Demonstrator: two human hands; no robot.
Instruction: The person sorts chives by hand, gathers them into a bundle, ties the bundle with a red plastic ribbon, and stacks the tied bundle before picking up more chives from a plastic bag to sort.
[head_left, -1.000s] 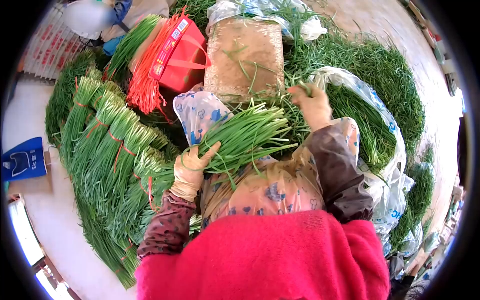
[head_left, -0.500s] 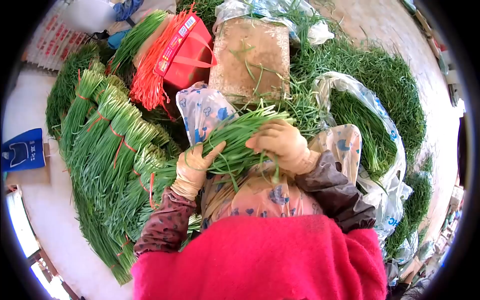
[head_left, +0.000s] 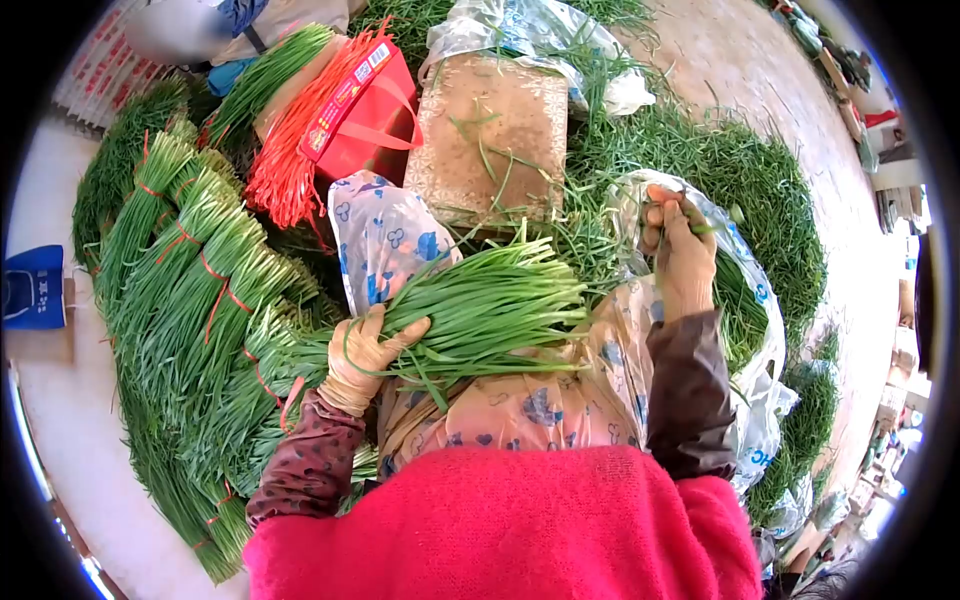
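My left hand point(head_left: 368, 358), gloved, is closed around a loose bunch of garlic chives point(head_left: 490, 310) on my lap. The pale stem ends fan out to the right. My right hand point(head_left: 683, 250), also gloved, is raised over the near rim of a clear plastic bag point(head_left: 765, 290) with loose chives inside. Its fingers are curled together; small dark green bits show by them, too small to make out. A patterned plastic apron point(head_left: 540, 405) covers my lap under the bunch.
Tied chive bundles point(head_left: 200, 300) with red ties are stacked at left. A red bag point(head_left: 370, 120) with red ties point(head_left: 285, 150) stands behind them. A worn board point(head_left: 490, 140) lies ahead, loose chives point(head_left: 740, 170) at right. Another person's sleeve point(head_left: 245, 15) shows top left.
My right hand has left the bunch and moved up and right to the plastic bag. My left hand still grips the bunch, whose stems now spread wider. The view has shifted slightly.
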